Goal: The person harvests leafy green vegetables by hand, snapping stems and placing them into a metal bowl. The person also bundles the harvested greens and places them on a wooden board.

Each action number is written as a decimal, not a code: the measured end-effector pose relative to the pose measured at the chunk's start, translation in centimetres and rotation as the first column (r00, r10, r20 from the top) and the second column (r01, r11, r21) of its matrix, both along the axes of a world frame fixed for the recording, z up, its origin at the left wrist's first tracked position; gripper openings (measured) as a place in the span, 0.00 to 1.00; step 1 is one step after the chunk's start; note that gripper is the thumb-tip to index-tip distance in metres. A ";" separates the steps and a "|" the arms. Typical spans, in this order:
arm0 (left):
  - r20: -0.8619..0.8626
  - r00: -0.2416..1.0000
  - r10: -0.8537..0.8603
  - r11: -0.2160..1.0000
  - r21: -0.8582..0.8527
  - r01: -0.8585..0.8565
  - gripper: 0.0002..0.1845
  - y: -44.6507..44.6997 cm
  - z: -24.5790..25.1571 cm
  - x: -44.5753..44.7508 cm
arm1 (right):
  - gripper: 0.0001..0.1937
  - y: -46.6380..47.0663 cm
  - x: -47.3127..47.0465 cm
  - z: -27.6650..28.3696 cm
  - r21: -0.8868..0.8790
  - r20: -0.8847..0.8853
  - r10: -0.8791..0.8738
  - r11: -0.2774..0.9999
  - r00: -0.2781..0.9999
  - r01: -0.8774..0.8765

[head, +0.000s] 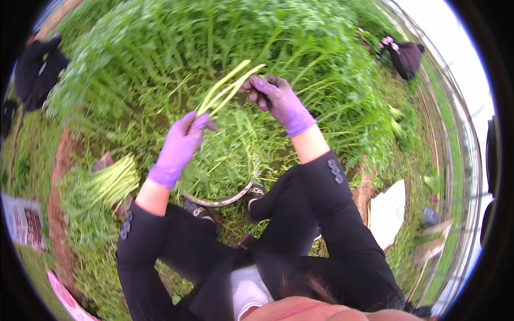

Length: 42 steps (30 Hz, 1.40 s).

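My left hand (pixel 182 142), in a purple glove, grips a few long pale green stems (pixel 225 88) that slant up to the right. Below that hand, feathery green leaves (pixel 217 148) lie over a round tub, whose pale rim (pixel 225 202) curves between my feet. My right hand (pixel 277 98), also gloved in purple with soiled fingertips, is curled close beside the stems' upper ends. Whether its fingers pinch anything is blurred. To the left, a bundle of cut stalks (pixel 116 176) rests on the ground, leaves towards the lower left.
Tall leafy plants (pixel 225 40) stand ahead. Another person in dark clothes (pixel 40 72) is at far left, and one more (pixel 403 58) at upper right. A white sheet (pixel 387 214) lies right of my knee. Farther right are bundled greens (pixel 401 124) and a dark container (pixel 431 216).
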State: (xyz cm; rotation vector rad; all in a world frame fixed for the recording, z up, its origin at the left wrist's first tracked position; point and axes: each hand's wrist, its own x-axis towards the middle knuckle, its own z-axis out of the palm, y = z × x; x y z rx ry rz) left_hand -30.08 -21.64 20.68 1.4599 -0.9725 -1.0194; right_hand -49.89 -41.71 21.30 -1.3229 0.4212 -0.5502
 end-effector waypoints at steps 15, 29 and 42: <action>0.799 0.267 0.540 0.830 -0.558 -0.006 0.19 -2.0 0.2 -1.6 | 0.16 3.4 3.3 0.9 -0.056 0.019 -0.208 0.976 0.978 0.209; -0.660 0.733 0.167 0.831 -0.306 -0.465 0.15 -5.3 -0.4 -1.2 | 0.21 3.2 3.4 -0.8 0.447 0.112 -0.472 0.810 0.875 0.380; -0.439 0.892 0.109 0.918 -0.299 -0.260 0.10 -4.8 -0.1 -2.2 | 0.21 5.1 2.5 0.6 -0.277 -0.255 -0.024 0.960 0.967 -0.049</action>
